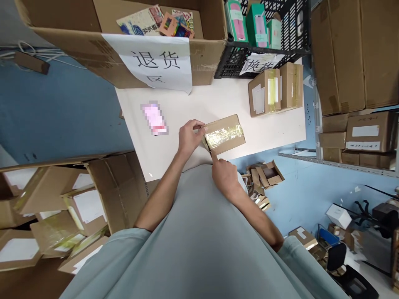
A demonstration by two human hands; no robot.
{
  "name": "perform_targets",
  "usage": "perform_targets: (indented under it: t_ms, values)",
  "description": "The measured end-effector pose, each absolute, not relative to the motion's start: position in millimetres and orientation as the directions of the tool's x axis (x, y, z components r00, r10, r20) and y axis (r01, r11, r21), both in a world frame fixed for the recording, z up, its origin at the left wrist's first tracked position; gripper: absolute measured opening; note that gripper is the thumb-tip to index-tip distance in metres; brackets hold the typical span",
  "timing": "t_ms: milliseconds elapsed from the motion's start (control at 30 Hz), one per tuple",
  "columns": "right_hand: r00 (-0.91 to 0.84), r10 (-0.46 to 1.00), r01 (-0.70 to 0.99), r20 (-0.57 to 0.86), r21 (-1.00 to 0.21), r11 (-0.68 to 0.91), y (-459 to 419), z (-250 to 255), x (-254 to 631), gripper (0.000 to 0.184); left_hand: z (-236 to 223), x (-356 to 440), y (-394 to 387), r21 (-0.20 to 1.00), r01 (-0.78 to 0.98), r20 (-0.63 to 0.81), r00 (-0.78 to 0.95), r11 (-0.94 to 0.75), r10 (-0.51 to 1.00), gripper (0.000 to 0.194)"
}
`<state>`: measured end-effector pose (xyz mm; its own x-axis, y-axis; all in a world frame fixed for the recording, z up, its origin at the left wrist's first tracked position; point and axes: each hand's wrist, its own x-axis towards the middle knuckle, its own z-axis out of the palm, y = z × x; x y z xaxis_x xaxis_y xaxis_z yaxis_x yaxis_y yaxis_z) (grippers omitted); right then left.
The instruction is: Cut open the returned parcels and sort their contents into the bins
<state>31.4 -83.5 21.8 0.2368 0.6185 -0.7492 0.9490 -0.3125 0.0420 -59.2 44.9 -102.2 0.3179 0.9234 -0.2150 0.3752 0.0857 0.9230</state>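
A small cardboard box [225,132] with shiny clear tape along its top lies on the white table in front of me. My left hand [190,138] pinches the box's near-left end at its upper corner, thumb and fingers together. At the lower corner of that same end is my right hand [225,174], its index finger stretched along the edge and the other fingers curled in. A thin dark line runs along this end by the fingertip; whether it is a blade or a gap in the cardboard, I cannot tell. The right palm is hidden.
On the white table [174,153] are a blurred pink phone-like item [154,118] and taped parcels [264,93]. Behind stand a large open carton [84,54] with a paper sign and a black crate [230,62] of boxed goods. A parcel-filled carton [115,182] is at lower left.
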Motion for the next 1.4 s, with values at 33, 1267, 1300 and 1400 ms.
perform_targets:
  t_ms: [33,1267,1300,1400]
  values:
    - [0.232,0.613,0.950,-0.755,0.042,-0.308,-87.3,24.3,32.3,0.079,-102.3,-59.6,43.5,0.924,0.373,-0.215,0.316,0.087,0.924,0.011]
    - [0.164,0.779,0.887,-0.605,-0.256,-0.385,-64.2,9.3,218.7,0.059,-91.3,48.5,-5.1,0.711,0.560,0.010,0.595,-0.424,0.803,0.035]
    - [0.173,0.774,0.891,-0.609,-0.238,-0.387,-64.1,9.2,217.3,0.059,-91.9,48.4,-5.2,0.714,0.557,0.014,0.594,-0.424,0.804,0.035]
    - [0.201,0.761,0.902,-0.617,-0.187,-0.390,-63.5,10.5,210.2,0.059,-93.9,48.2,-5.7,0.733,0.538,0.021,0.593,-0.416,0.805,0.035]
